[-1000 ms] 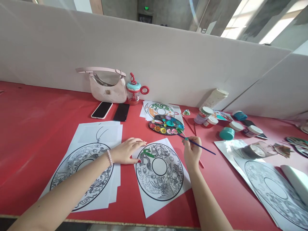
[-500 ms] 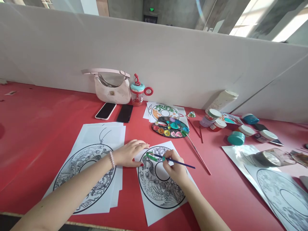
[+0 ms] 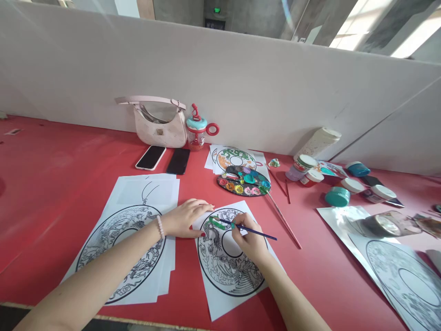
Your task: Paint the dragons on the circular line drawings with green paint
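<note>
A sheet with a printed ring of dragon and phoenix line art (image 3: 220, 276) lies in front of me, partly painted green near its top. My right hand (image 3: 250, 234) is closed around a dark blue paintbrush (image 3: 260, 233), whose tip meets the green patch. With fingers stretched out, my left hand (image 3: 186, 218) rests flat on the sheet's upper left edge. Under my left forearm lies a stack of similar line-art sheets (image 3: 165, 184). Beyond the sheet sits a black palette (image 3: 227, 189) holding several paint colours, and a red-handled brush (image 3: 284, 221) leans on its right end.
At the back stand a pale pink handbag (image 3: 161, 133) and a cup with a red handle (image 3: 197, 133); two phones (image 3: 150, 157) lie before them. Several paint jars (image 3: 337, 196) are grouped right, near a jar of murky water (image 3: 382, 225). A coloured sheet (image 3: 223, 158) lies behind the palette.
The brush in my right hand has shifted very slightly left along the green patch. My left hand stays in place. The whole view has moved a little.
</note>
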`<state>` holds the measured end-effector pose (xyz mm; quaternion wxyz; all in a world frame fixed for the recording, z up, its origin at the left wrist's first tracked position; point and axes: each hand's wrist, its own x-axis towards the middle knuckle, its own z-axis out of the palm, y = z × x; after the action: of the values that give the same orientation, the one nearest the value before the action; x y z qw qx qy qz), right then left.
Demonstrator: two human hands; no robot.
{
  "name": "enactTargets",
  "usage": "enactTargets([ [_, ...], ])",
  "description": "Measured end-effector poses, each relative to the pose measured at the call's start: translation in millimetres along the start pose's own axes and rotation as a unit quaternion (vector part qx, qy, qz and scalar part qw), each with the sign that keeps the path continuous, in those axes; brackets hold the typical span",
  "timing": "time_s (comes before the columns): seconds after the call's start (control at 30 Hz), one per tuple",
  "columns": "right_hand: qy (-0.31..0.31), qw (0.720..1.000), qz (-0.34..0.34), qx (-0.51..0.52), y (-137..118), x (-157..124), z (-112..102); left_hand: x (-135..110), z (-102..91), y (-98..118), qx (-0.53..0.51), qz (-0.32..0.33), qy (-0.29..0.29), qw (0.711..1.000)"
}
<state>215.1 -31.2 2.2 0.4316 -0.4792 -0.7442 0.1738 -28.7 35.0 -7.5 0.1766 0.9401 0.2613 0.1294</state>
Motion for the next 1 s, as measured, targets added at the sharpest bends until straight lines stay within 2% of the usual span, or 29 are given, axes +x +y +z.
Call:
enactTargets([
  [0.3,0.008,1.000,0.009,0.021,2.6,-0.9,1.2,1.5,-0.2,-0.1,0.003,-0.001,-0.001,1.000],
  [0.73,-0.007,1.000,-0.018,0.024,0.4,-1.0,-0.7,1.2,-1.9,1.4,0.001,-0.001,-0.001,1.000],
  [1.0,-0.001,1.000,-0.016,-0.019,0.8,0.1,0.2,1.3,-1.2,0.6,-0.003,-0.001,-0.001,1.000],
])
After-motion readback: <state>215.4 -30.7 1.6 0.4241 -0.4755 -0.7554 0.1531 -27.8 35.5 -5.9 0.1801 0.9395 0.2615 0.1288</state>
